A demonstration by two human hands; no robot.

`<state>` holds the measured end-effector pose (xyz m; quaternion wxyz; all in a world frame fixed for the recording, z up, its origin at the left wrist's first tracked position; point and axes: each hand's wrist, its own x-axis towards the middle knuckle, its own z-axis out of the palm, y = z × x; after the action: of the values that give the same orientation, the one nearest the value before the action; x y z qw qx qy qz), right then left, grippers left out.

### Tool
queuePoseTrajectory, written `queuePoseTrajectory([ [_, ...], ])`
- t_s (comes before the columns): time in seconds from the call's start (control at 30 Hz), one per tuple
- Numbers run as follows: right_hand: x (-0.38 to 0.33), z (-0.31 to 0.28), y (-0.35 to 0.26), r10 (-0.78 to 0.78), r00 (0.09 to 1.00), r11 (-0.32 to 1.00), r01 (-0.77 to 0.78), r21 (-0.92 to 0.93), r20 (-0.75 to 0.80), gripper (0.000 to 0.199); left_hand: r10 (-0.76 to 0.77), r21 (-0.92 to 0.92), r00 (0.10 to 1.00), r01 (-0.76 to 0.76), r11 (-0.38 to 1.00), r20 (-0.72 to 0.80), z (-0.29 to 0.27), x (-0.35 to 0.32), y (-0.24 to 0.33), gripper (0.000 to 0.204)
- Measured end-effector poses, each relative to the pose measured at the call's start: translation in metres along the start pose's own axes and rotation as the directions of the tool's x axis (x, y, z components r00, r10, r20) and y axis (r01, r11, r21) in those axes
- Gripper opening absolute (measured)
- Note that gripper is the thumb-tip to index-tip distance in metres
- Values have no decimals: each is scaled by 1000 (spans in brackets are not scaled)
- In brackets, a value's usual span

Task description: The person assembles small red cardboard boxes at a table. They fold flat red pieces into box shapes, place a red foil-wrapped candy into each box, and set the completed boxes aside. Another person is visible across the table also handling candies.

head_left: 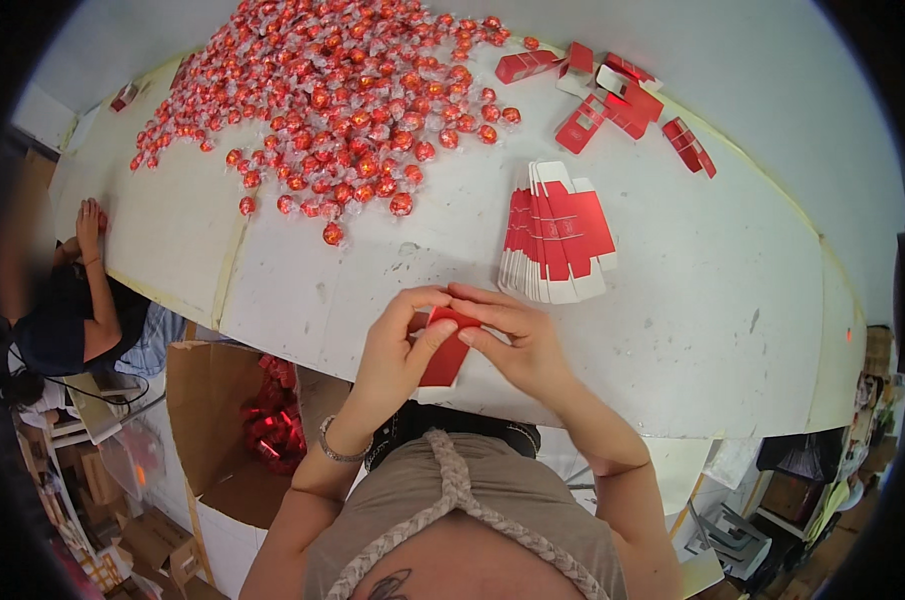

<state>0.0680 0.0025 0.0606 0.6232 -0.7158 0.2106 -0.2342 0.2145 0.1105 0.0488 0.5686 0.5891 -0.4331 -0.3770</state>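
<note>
Both my hands are closed on one small red carton (441, 366) at the table's near edge. My left hand (405, 335) grips its left side, thumb across the top. On the right, my right hand (508, 335) pinches the upper end with thumb and fingers. White card shows at the carton's lower end. Just beyond my right hand lies a fanned stack of flat red-and-white cartons (558, 235). A large heap of red-wrapped candies (343, 120) in clear twisted wrappers spreads over the far left and middle of the table.
Several folded-up red boxes (613, 100) lie at the back right of the white table (693, 300). A cardboard box (208, 430) with shiny red material (273, 420) stands below the near edge, left of me. Another person's hands (91, 222) rest at the table's left end.
</note>
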Motion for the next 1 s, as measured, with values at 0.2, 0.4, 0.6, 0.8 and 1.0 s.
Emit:
queuePoseTrajectory([
  [0.2,64,-136,46,-363,632,819,-134,-558,-685,69,316,18,914,-322,947,-257,1,32,-6,60],
  [0.4,40,-136,44,354,730,750,-595,-289,-585,65,191,75,964,-180,981,-183,13,34,-21,54],
  [0.6,30,-107,9,205,796,979,-160,129,-570,37,140,-62,990,-141,988,-24,42,63,-8,42],
  [0.8,5,-36,-28,-296,914,891,159,-424,-279,27,-116,-691,992,124,712,59,45,88,6,41],
  [1.0,16,-23,-16,-222,957,891,123,-437,-185,50,-133,-671,991,92,736,-10,38,80,9,42],
])
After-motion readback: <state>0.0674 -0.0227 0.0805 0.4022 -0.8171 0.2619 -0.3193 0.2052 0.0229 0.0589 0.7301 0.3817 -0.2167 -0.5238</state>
